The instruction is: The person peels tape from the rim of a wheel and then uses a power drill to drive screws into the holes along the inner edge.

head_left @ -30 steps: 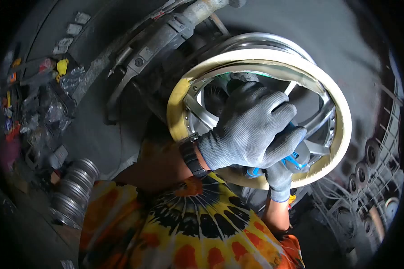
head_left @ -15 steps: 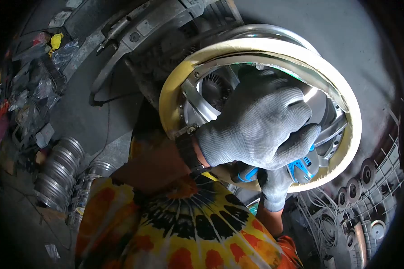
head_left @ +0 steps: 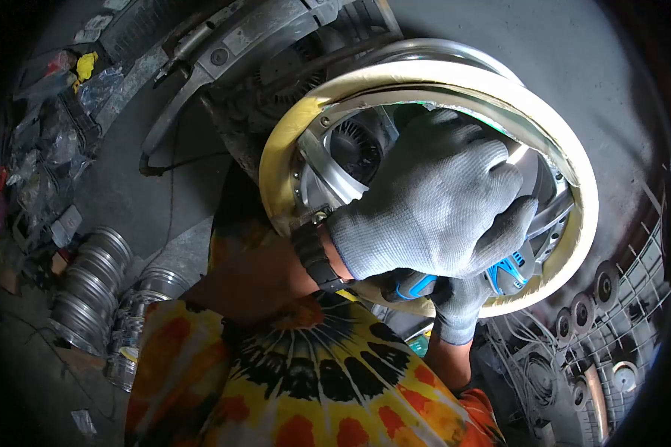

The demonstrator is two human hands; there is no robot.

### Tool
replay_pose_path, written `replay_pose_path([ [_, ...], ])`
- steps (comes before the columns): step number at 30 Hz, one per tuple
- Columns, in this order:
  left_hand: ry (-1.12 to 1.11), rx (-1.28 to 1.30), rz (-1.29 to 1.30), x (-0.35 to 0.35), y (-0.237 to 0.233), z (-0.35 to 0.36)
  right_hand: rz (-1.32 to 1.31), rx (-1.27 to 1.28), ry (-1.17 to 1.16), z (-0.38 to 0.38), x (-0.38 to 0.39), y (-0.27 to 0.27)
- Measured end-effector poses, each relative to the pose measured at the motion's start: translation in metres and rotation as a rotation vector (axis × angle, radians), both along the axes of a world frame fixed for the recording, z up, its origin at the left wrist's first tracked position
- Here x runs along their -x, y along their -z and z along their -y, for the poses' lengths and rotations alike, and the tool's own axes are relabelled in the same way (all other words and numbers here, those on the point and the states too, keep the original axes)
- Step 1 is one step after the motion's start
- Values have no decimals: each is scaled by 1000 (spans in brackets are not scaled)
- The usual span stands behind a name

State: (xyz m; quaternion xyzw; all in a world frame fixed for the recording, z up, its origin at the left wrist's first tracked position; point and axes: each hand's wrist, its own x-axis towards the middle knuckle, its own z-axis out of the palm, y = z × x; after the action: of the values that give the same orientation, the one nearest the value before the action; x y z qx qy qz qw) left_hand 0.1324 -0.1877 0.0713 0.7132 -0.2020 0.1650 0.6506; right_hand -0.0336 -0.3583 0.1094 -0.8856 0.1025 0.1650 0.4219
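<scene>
A silver alloy wheel with a pale yellow covering around its rim lies tilted in front of me. My left hand, in a grey knit glove with a dark watch at the wrist, reaches over the wheel's opening. Its fingers are curled, and what they grip is hidden underneath. Below it, my right hand, also gloved, is wrapped around a blue and dark power tool at the wheel's near edge. The tool's working end is out of sight behind my left hand.
Stacks of metal rings stand on the floor at left. A grey metal arm and dark machinery lie beyond the wheel. Plastic-wrapped clutter fills the far left. At right, a wire rack carries several discs near coiled cable.
The whole view has shifted slightly. My left hand still lies over the wheel with its thumb a little raised, and the tool in my right hand sits slightly further right and higher.
</scene>
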Motion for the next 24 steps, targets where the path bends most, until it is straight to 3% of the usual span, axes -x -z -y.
replay_pose_path([
  [1, -1, -27, -12, 0, -4, -2, -57, -226, 188, -2, -4, -2],
  [2, 0, -54, -24, 0, -5, -3, -58, -226, 185, 3, -4, -2],
  [4, -9, -58, -38, 1, -5, -1, 105, 407, -442, 18, -3, -6],
  [8, -26, -62, -68, 1, -7, 2, 134, 479, -520, 21, -6, -1],
  [10, 28, -90, -106, 3, -8, -2, 3, 213, -272, 23, 0, 6],
  [11, 78, -117, -137, 2, -8, -3, 3, 213, -268, 19, 0, 6],
  [13, 83, -82, -153, 1, -10, -4, 25, 105, 6, 7, -4, 3],
  [15, 30, -61, -100, 2, -11, -3, 50, 58, 1, 11, 5, 9],
  [17, 4, -50, -60, 1, -11, -3, -137, -170, 178, 14, 19, 26],
  [20, -14, -39, -40, 6, -2, -2, 35, -196, 121, -14, -32, -16],
  [24, 27, -8, -47, 14, -23, -11, 90, -160, 132, -10, -36, -16],
])
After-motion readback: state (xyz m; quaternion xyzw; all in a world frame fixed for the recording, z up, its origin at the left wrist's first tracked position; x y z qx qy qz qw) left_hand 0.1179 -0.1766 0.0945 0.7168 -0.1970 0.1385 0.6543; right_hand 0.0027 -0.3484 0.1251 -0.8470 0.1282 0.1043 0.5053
